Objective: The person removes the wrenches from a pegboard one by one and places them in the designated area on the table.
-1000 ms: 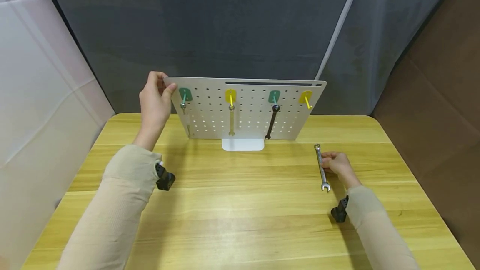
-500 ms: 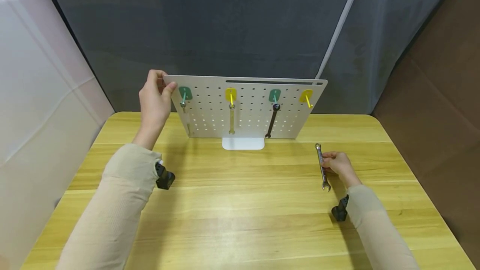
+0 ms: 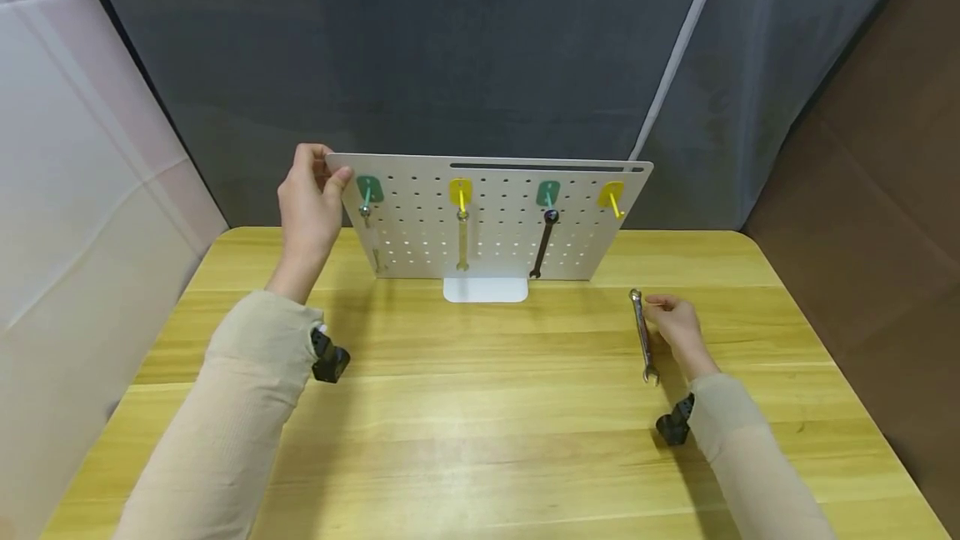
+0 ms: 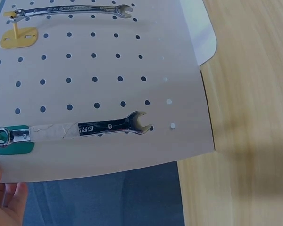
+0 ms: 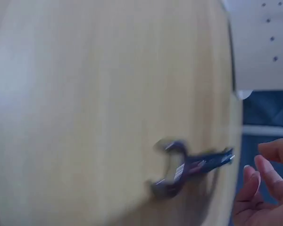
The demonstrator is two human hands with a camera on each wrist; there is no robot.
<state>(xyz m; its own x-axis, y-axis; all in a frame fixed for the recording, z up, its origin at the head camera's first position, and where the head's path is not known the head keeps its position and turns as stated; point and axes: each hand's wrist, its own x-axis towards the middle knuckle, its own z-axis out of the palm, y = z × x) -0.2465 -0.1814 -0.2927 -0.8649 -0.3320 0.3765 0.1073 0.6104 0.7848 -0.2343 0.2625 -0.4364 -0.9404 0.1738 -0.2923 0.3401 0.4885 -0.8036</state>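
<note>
Four hooks stuck out near the top of a white board full of small holes. The green hook at the left end held a shiny wrench with a pale band round its handle. The yellow hook next to it held another shiny wrench. The second green hook held a dark wrench. These three wrenches hung by their ring ends, with the forked ends down. The second yellow hook was at the right end. A flat white foot stuck out under the board, on the wooden counter.

The left hand pinched the top left corner of the board, thumb in front and fingers behind. The fourth wrench was on the counter, to the right of the board and just beside the right hand. That hand was loose, with its fingers a little bent and a small space between finger and thumb. The right wrist view was blurry, but it showed a gap between the fingertips and this wrench.
</note>
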